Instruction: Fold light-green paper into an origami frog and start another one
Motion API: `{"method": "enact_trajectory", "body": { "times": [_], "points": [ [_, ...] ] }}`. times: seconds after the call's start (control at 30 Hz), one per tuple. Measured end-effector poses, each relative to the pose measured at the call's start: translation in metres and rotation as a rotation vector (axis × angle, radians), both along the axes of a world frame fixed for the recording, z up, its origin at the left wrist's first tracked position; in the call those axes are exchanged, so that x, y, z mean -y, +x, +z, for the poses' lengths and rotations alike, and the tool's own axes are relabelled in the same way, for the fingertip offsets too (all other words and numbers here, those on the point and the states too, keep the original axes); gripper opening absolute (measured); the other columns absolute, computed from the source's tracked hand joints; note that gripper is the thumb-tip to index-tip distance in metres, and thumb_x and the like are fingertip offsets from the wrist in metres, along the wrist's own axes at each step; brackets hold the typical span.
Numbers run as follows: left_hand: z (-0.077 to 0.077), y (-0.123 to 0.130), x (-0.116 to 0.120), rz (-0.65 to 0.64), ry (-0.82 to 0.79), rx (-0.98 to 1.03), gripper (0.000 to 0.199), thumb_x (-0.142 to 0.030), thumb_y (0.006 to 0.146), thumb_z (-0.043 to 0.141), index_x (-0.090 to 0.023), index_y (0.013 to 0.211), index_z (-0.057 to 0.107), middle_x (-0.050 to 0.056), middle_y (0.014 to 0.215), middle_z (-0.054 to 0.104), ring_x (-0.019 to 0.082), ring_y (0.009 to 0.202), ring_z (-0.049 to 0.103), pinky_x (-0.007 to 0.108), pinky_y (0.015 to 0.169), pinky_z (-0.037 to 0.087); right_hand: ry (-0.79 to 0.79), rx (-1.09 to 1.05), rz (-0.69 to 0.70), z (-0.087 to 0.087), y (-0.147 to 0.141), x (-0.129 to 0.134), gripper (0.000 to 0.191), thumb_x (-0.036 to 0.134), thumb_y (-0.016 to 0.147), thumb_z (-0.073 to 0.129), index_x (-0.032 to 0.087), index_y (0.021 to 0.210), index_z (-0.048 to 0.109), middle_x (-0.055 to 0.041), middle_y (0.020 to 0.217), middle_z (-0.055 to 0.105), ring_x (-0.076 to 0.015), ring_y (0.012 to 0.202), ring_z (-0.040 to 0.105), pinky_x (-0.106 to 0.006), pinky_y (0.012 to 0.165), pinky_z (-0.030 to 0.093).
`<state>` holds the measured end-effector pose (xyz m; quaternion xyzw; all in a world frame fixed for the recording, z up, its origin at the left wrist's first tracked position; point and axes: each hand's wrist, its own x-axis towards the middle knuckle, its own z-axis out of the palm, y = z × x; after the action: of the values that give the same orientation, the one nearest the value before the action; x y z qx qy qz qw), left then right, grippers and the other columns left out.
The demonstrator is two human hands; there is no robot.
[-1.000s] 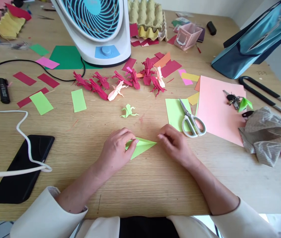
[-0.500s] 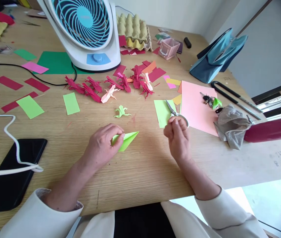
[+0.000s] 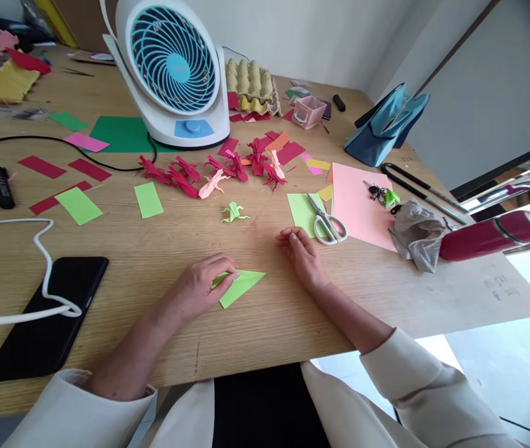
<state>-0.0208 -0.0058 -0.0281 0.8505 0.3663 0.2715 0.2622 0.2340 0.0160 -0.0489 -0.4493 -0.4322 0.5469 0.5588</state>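
My left hand (image 3: 206,280) pinches a folded light green paper (image 3: 245,287) between thumb and fingers, its pointed end facing right. My right hand (image 3: 299,252) holds nothing; its fingers are loosely bent and a little apart above the table. Just beyond it, scissors (image 3: 326,224) with white handles lie shut, partly on a light green sheet (image 3: 296,210). Ahead of my hands sits a small light green paper frog (image 3: 233,212). Farther back is a row of folded red paper figures (image 3: 183,180) with a pale pink paper figure (image 3: 213,183) among them.
A white fan (image 3: 180,74) stands at the back beside egg cartons (image 3: 253,84). On the left are a black phone (image 3: 50,317), a white cable (image 3: 47,267) and a black marker (image 3: 2,186). To the right lie a pink sheet (image 3: 358,211), keys (image 3: 377,194) and a red bottle (image 3: 489,236).
My right hand has let go of the scissors, which now lie on the table, and has moved left toward the folded paper. The left hand keeps its pinch. The view has shifted slightly.
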Motion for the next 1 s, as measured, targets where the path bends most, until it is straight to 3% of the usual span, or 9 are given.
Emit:
{"method": "enact_trajectory", "body": {
  "times": [0.13,0.2,0.27,0.4,0.47,0.7,1.0],
  "points": [
    [0.000,0.003,0.002,-0.004,0.019,0.018,0.011,-0.019,0.096,0.049,-0.018,0.090,0.059,0.005,0.093,0.067,0.016,0.088,0.064,0.028,0.078,0.049,0.106,0.174,-0.196,0.003,0.016,-0.008,0.030,0.053,0.087,0.061,0.023,0.089,0.058,-0.0009,0.085,0.058,-0.0136,0.073,0.057,-0.030,0.076,0.051],
    [0.001,0.004,0.004,0.002,0.020,0.015,0.011,-0.018,0.095,0.050,-0.018,0.090,0.060,0.004,0.093,0.066,0.016,0.087,0.063,0.029,0.078,0.049,0.160,0.289,-0.200,0.007,0.015,-0.005,0.027,0.049,0.092,0.055,0.023,0.092,0.058,-0.0008,0.083,0.058,-0.0136,0.071,0.055,-0.029,0.072,0.049],
    [0.001,0.006,0.006,0.017,0.014,0.009,0.010,-0.017,0.094,0.051,-0.019,0.089,0.059,0.004,0.093,0.066,0.016,0.087,0.062,0.029,0.078,0.049,0.209,0.405,-0.097,0.012,0.007,0.002,0.023,0.045,0.096,0.050,0.023,0.095,0.058,-0.0009,0.081,0.057,-0.0144,0.072,0.054,-0.029,0.069,0.047],
    [0.002,0.009,0.009,0.076,0.012,0.007,0.010,-0.014,0.092,0.052,-0.019,0.085,0.058,0.004,0.091,0.064,0.016,0.085,0.061,0.029,0.076,0.048,0.308,0.622,0.295,0.019,-0.014,0.018,0.014,0.033,0.094,0.056,0.021,0.094,0.063,-0.0040,0.089,0.059,-0.0154,0.077,0.055,-0.028,0.067,0.045],
    [0.002,0.010,0.010,0.094,0.015,0.007,0.011,-0.013,0.091,0.052,-0.018,0.083,0.057,0.004,0.089,0.062,0.016,0.084,0.060,0.029,0.076,0.047,0.371,0.692,0.403,0.020,-0.020,0.023,0.010,0.029,0.092,0.061,0.020,0.094,0.065,-0.0046,0.090,0.058,-0.0151,0.076,0.055,-0.028,0.067,0.045],
    [0.003,0.010,0.011,0.116,-0.002,-0.016,0.011,-0.012,0.090,0.052,-0.018,0.083,0.056,0.003,0.087,0.060,0.015,0.084,0.060,0.027,0.074,0.046,0.503,0.905,0.452,0.017,-0.021,0.022,0.004,0.016,0.086,0.066,0.019,0.083,0.064,-0.0026,0.083,0.058,-0.0160,0.076,0.054,-0.031,0.072,0.042],
    [0.006,0.011,0.017,0.159,-0.036,-0.091,0.014,-0.015,0.093,0.050,-0.019,0.080,0.055,0.002,0.082,0.059,0.015,0.079,0.057,0.028,0.071,0.045,0.469,0.936,0.480,0.022,-0.020,0.021,0.006,0.018,0.088,0.064,0.019,0.083,0.062,-0.0017,0.079,0.055,-0.0162,0.074,0.052,-0.030,0.072,0.040]
  ]
}}
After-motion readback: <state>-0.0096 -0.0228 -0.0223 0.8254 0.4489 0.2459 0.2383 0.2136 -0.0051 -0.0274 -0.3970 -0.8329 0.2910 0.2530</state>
